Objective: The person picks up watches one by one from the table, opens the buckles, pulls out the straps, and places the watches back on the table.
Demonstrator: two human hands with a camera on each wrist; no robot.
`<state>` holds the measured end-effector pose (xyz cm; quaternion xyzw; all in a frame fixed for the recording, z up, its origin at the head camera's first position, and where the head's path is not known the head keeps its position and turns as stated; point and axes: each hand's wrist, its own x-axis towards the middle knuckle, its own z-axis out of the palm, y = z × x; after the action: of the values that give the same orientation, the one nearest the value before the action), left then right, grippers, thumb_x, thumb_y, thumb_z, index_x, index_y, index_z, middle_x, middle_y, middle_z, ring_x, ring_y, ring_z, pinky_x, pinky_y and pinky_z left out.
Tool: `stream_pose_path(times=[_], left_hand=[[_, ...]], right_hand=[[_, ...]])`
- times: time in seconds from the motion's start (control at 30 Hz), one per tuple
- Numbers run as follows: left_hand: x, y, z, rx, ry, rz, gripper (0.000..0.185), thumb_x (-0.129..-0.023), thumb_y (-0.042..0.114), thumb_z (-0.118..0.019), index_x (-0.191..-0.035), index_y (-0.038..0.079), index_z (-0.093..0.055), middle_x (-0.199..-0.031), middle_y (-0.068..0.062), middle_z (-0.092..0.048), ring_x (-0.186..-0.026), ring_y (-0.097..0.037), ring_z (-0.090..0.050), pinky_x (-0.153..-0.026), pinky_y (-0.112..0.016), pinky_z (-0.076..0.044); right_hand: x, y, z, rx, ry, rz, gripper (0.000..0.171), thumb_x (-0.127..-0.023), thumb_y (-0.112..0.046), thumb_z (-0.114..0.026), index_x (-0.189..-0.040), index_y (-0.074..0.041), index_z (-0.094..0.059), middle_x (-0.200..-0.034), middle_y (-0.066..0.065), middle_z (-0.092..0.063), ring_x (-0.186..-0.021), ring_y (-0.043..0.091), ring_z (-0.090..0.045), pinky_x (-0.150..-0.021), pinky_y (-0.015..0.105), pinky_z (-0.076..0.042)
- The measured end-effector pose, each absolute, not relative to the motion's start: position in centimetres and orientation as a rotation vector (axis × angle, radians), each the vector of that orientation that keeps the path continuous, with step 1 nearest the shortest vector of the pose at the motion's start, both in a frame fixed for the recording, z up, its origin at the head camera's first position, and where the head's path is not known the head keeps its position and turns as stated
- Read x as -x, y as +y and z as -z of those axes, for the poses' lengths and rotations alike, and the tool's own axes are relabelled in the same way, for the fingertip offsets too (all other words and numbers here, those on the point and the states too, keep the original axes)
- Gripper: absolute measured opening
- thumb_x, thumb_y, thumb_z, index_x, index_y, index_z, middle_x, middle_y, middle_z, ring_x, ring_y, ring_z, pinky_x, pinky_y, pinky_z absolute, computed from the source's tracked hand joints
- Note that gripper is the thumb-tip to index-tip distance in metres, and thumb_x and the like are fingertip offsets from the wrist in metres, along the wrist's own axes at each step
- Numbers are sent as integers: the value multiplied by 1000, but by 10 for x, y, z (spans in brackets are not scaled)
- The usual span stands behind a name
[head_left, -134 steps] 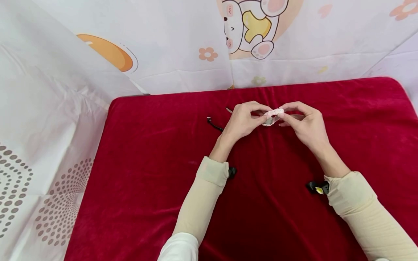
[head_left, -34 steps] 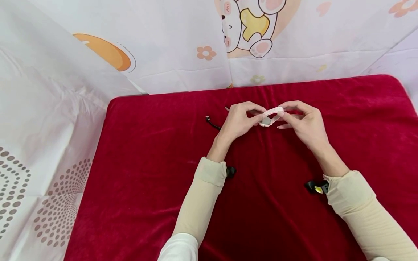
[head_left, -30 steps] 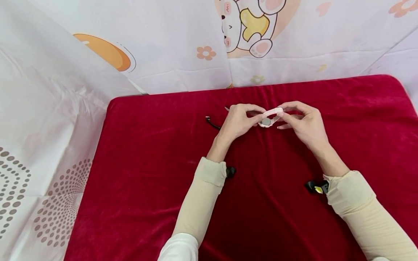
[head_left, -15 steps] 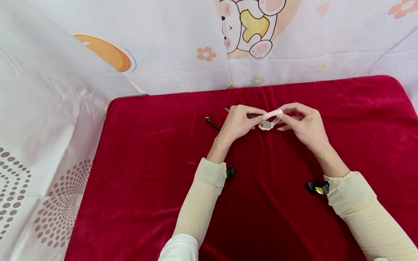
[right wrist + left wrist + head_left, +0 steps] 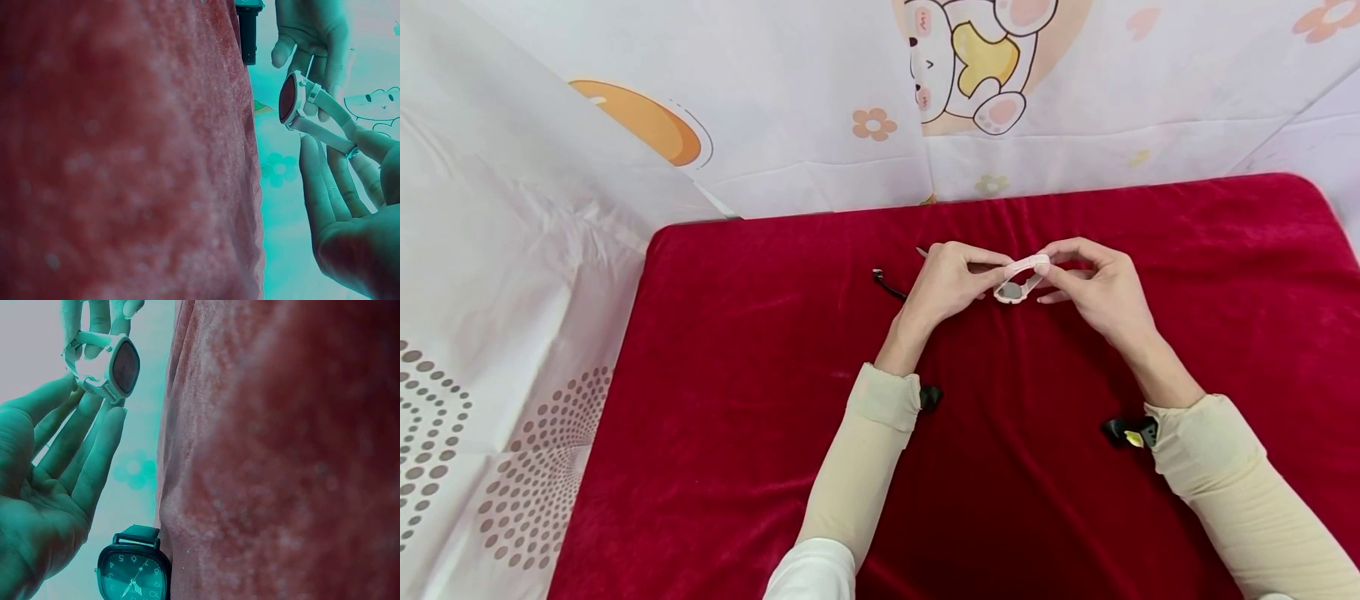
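Both hands hold a pale pink wristwatch (image 5: 1011, 291) above the far part of the table, its strap forming a loop. My left hand (image 5: 951, 279) pinches the strap's left part between thumb and fingers. At the strap's right end, my right hand (image 5: 1101, 287) pinches it with thumb and index finger, other fingers spread behind. The case hangs lower than the strap, its grey back towards the head camera. In the left wrist view the dark dial of the pink wristwatch (image 5: 125, 367) shows. A black watch (image 5: 134, 575) with a square dial stands on the cloth.
Red velvet cloth (image 5: 760, 375) covers the table. Beyond my left hand lies a black strap (image 5: 889, 285), and a thin pale tip (image 5: 922, 252) pokes out there, the rest hidden. A printed white curtain (image 5: 805, 100) hangs behind the table's far edge.
The pink wristwatch's loop has widened since the earliest frame, and its case has dropped a little, showing more of its back. The left hand has shifted slightly left; the right hand barely moves.
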<state>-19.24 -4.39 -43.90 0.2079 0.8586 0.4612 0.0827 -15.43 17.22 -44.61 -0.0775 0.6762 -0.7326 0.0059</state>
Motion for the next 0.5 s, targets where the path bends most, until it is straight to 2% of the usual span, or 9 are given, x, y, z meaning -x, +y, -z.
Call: stream_pose_path(times=[0.1, 0.23, 0.43, 0.5], left_hand=[[192, -44, 439, -627, 2573, -1377, 19, -90, 30, -75, -106, 19, -80, -71, 8, -71, -50, -11, -36, -46, -21, -29], [192, -43, 439, -635, 2583, -1379, 18, -90, 28, -76, -104, 19, -81, -80, 12, -73, -53, -10, -38, -48, -21, -31], [193, -43, 439, -639, 2575, -1376, 17, -90, 27, -76, -105, 18, -81, -82, 12, -74, -54, -11, -41, -48, -21, -32], [193, -43, 439, -647, 2563, -1390, 17, -90, 25, -76, -104, 17, -81, -88, 11, -75, -56, -11, -45, -49, -21, -34]], right_hand=[[154, 172, 446, 236, 2138, 2263, 25, -88, 4, -72, -110, 12, -65, -96, 9, -69, -70, 23, -72, -62, 36, -59], [155, 172, 447, 233, 2169, 2230, 27, -88, 3, -72, -112, 13, -64, -97, 8, -69, -70, 23, -73, -61, 36, -59], [154, 172, 447, 226, 2187, 2213, 27, -89, 2, -72, -112, 13, -64, -98, 7, -70, -69, 23, -73, -61, 36, -59], [154, 171, 446, 223, 2198, 2201, 27, -89, 1, -72, -112, 12, -65, -98, 7, -70, -69, 23, -73, -61, 36, -59]])
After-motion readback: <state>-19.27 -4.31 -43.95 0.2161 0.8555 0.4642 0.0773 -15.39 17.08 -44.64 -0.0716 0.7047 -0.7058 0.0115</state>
